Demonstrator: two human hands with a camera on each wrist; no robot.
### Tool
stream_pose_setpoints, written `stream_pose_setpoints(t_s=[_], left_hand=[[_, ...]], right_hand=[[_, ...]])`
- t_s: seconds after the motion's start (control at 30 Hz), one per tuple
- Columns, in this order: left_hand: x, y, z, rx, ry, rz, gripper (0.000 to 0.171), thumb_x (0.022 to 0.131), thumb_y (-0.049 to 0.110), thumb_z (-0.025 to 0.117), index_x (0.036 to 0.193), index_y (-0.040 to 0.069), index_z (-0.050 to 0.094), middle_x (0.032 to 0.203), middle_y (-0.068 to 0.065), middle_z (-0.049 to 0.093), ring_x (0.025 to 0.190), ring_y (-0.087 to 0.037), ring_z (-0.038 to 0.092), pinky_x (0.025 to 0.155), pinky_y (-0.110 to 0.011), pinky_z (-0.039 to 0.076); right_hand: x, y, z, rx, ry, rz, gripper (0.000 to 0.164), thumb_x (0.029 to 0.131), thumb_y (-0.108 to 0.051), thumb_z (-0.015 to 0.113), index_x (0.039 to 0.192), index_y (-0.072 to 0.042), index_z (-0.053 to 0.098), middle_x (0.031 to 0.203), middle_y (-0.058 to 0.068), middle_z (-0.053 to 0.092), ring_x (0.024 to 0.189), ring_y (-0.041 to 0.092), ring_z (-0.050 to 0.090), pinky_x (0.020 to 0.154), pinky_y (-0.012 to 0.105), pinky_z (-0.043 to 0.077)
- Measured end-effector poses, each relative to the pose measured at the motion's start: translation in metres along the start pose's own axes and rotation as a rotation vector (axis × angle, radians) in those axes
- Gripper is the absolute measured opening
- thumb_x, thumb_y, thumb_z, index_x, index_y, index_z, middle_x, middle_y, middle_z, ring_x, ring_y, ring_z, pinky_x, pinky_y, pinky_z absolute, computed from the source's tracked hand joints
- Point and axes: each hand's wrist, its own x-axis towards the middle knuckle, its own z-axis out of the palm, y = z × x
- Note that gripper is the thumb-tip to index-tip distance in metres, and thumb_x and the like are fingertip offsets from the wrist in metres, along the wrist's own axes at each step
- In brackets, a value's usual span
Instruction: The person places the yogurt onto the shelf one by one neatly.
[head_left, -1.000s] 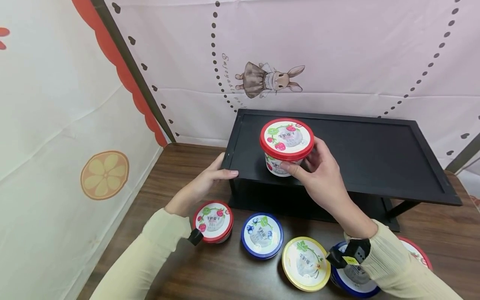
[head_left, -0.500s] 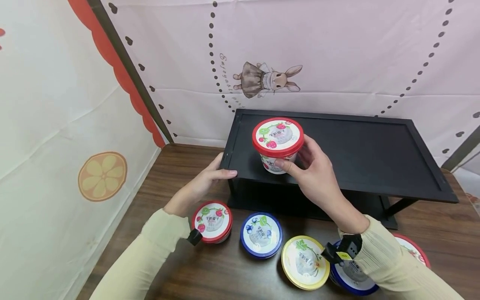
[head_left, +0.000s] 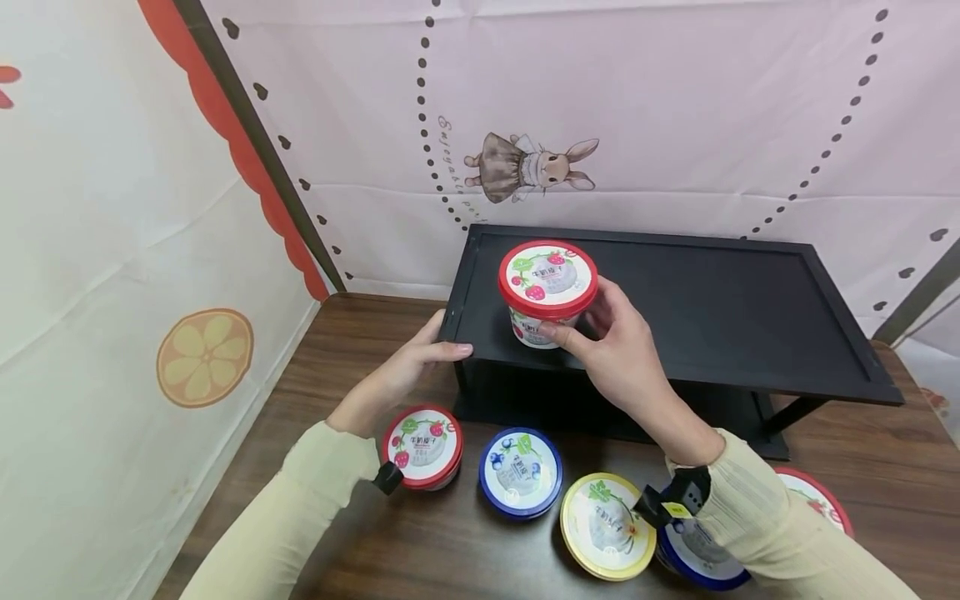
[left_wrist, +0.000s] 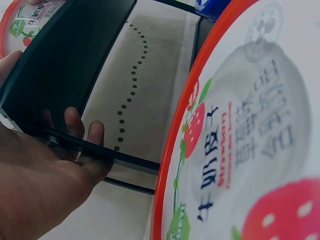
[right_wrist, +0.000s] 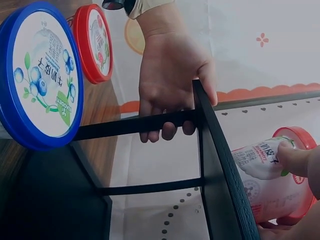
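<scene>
My right hand point(head_left: 626, 350) grips a paper tub with a red lid and strawberry print point(head_left: 549, 280), thumb on the near side of its wall. The tub stands upright at the left part of the black two-tier shelf's top point(head_left: 720, 308). At the shelf's left front corner, my left hand point(head_left: 401, 367) holds on, thumb laid along the top edge. In the right wrist view, the fingers of the left hand point(right_wrist: 172, 80) curl round the shelf's side bar point(right_wrist: 135, 125). Another red-lidded tub point(head_left: 423, 446) stands on the table just below the left wrist.
Along the table's front stand a blue-lidded tub point(head_left: 521, 473), a yellow-lidded tub point(head_left: 609, 527), a second blue-lidded tub point(head_left: 701, 554) and, partly behind the right sleeve, a red-lidded one point(head_left: 825, 500). Printed cloth walls point(head_left: 210, 208) close off the left and back.
My right hand has moved the red-lidded tub leftward over the shelf top, less in the last half second. The left hand keeps its hold on the corner.
</scene>
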Motion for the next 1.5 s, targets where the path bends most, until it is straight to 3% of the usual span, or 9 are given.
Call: stream_pose_setpoints(t_s=[0.67, 0.83, 1.0, 1.23, 1.5], left_hand=[[0.000, -0.003, -0.001, -0.011, 0.004, 0.016, 0.069, 0.092, 0.027, 0.056, 0.152, 0.020, 0.025, 0.148, -0.008, 0.029, 0.134, -0.030, 0.024, 0.110, -0.059, 0.013], [-0.002, -0.005, 0.000, -0.012, 0.012, -0.002, 0.067, 0.092, 0.027, 0.055, 0.151, 0.019, 0.026, 0.148, -0.009, 0.029, 0.134, -0.030, 0.024, 0.110, -0.059, 0.014], [-0.001, -0.002, 0.000, -0.017, 0.022, 0.015, 0.066, 0.092, 0.027, 0.056, 0.151, 0.020, 0.027, 0.147, -0.009, 0.031, 0.133, -0.030, 0.026, 0.110, -0.058, 0.015], [0.000, -0.003, 0.000, -0.020, 0.033, 0.011, 0.063, 0.092, 0.025, 0.055, 0.149, 0.017, 0.029, 0.143, -0.011, 0.033, 0.130, -0.031, 0.028, 0.109, -0.057, 0.017], [0.001, -0.002, 0.001, -0.022, 0.029, 0.017, 0.065, 0.091, 0.026, 0.055, 0.150, 0.018, 0.028, 0.144, -0.011, 0.033, 0.131, -0.031, 0.027, 0.109, -0.059, 0.016]], right_hand=[[0.001, -0.004, 0.011, -0.054, -0.031, 0.023, 0.080, 0.083, -0.025, 0.081, 0.147, -0.010, 0.036, 0.141, 0.006, 0.048, 0.129, 0.022, 0.047, 0.105, 0.038, 0.037], [-0.001, -0.005, 0.012, -0.067, -0.077, -0.016, 0.087, 0.082, -0.027, 0.081, 0.151, -0.012, 0.030, 0.142, 0.006, 0.047, 0.131, 0.021, 0.045, 0.106, 0.041, 0.036], [-0.002, -0.009, 0.008, -0.125, -0.069, -0.060, 0.089, 0.080, -0.032, 0.083, 0.150, -0.015, 0.031, 0.143, 0.005, 0.047, 0.132, 0.023, 0.043, 0.104, 0.048, 0.038], [-0.009, -0.007, -0.002, -0.203, -0.072, 0.031, 0.100, 0.080, -0.035, 0.082, 0.154, -0.008, 0.021, 0.152, 0.014, 0.035, 0.137, 0.031, 0.037, 0.102, 0.050, 0.039], [-0.021, -0.004, -0.014, -0.257, -0.045, 0.032, 0.097, 0.082, -0.042, 0.079, 0.155, -0.010, 0.023, 0.155, 0.010, 0.030, 0.140, 0.030, 0.029, 0.106, 0.059, 0.029]])
